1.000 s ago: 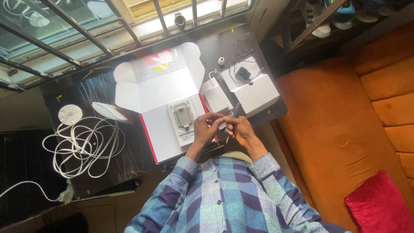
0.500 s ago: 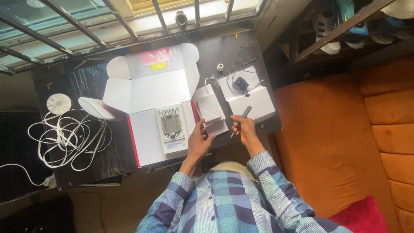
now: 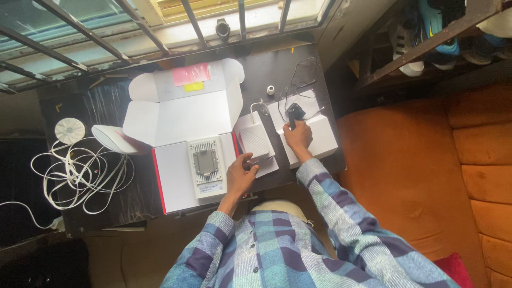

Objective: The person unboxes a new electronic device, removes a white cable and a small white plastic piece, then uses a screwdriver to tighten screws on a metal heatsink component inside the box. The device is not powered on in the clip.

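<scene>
My left hand (image 3: pixel 240 173) rests on the near edge of a small white device (image 3: pixel 256 140) lying beside the open white-and-red box (image 3: pixel 176 114). Inside the box base sits a grey square device (image 3: pixel 204 162). My right hand (image 3: pixel 298 136) is stretched out over a flat white box (image 3: pixel 320 140), fingers closed on a thin dark pen-like tool whose tip (image 3: pixel 292 121) shows just beyond them. A small black adapter (image 3: pixel 295 111) with a thin black cable lies right ahead of that hand.
A dark table (image 3: pixel 106 104) stands below a barred window. A tangle of white flat cable (image 3: pixel 80 173), a white round disc (image 3: pixel 70 130) and a white oval cover (image 3: pixel 109 138) lie at the left. An orange sofa (image 3: pixel 416 176) fills the right.
My right hand has carried the dark tool forward from the table's near edge onto the flat white box. My left hand slid from the tool to the small white device.
</scene>
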